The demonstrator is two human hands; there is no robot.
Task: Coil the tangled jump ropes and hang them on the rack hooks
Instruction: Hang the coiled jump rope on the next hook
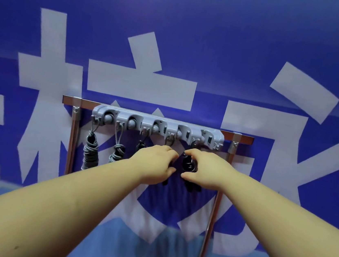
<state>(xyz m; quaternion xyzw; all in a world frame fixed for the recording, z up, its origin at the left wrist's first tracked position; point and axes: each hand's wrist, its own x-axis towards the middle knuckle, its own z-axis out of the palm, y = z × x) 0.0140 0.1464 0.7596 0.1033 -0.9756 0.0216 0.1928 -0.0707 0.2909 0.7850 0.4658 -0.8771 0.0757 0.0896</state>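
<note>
Nearby, grey coiled ropes [91,150] beside hands [155,163]

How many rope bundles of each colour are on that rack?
Grey rope bundles: 2
Black rope bundles: 3, one mostly hidden behind the left hand
Total: 5

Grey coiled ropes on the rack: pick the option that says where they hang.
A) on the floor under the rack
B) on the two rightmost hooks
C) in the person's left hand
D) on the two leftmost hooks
D: the two grey coiled ropes hang from the two hooks at the left end of the grey rack, while both hands work at black ropes further right.
</note>
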